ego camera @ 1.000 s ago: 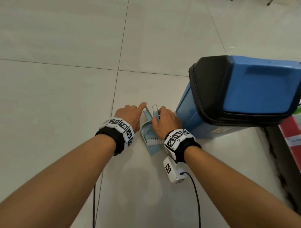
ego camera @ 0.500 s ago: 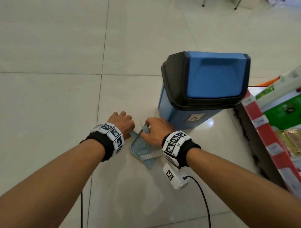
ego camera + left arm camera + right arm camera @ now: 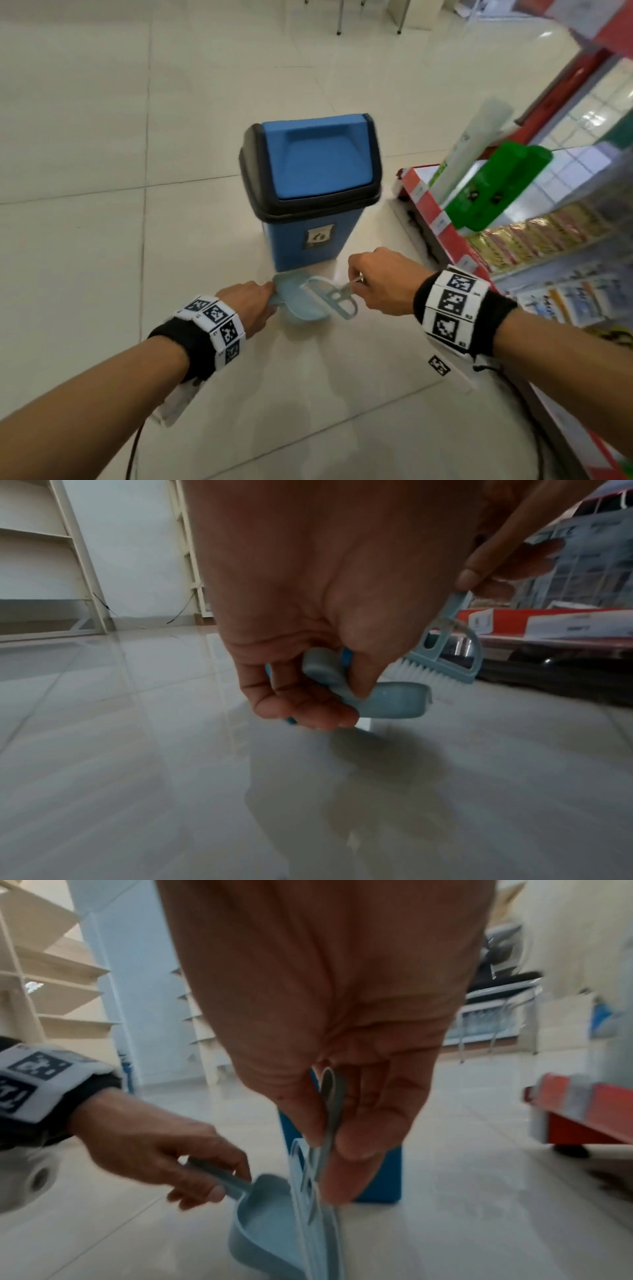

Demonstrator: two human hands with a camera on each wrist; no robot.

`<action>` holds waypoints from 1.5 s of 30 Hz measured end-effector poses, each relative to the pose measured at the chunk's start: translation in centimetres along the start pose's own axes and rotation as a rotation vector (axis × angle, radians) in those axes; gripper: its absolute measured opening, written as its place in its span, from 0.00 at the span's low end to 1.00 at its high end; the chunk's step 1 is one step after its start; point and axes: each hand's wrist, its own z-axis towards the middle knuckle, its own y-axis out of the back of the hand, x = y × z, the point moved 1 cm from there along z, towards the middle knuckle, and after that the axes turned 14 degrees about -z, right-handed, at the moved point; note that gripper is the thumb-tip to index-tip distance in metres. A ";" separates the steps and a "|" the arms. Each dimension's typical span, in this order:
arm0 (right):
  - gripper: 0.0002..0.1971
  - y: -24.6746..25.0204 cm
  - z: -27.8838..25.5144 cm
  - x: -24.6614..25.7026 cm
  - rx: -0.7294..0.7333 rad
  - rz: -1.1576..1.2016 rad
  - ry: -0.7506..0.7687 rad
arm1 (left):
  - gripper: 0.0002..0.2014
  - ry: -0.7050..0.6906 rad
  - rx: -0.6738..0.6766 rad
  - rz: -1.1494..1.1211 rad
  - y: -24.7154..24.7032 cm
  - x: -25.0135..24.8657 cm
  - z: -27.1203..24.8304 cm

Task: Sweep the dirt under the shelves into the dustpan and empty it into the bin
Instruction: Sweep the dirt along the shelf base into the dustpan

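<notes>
A small pale-blue dustpan [image 3: 301,308] is lifted just off the tiled floor in front of the blue bin [image 3: 310,192]. My left hand [image 3: 255,303] grips its handle [image 3: 219,1177] from the left. The matching small brush [image 3: 337,298], with white bristles [image 3: 424,674], hangs over the pan. My right hand [image 3: 380,284] pinches the brush's thin handle [image 3: 327,1118] between thumb and fingers. The bin has a black rim and a closed blue swing lid [image 3: 318,157]. The dustpan [image 3: 270,1213] looks empty in the right wrist view.
A red-edged store shelf [image 3: 442,219] with packaged goods runs along the right, its dark underside gap [image 3: 548,674] close to the bin. Pale tiled floor [image 3: 102,171] spreads to the left and ahead. Empty cream shelving [image 3: 41,561] stands far off. Cables trail from both wrists.
Both hands have picked the dustpan and brush up from the floor, the brush now separated above the pan. My head has risen and pulled back, so the bin looks farther away.
</notes>
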 end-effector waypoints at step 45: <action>0.14 -8.3 16.6 -14.6 -0.262 -0.100 -0.662 | 0.16 0.013 0.062 -0.729 -4.4 -11.0 13.1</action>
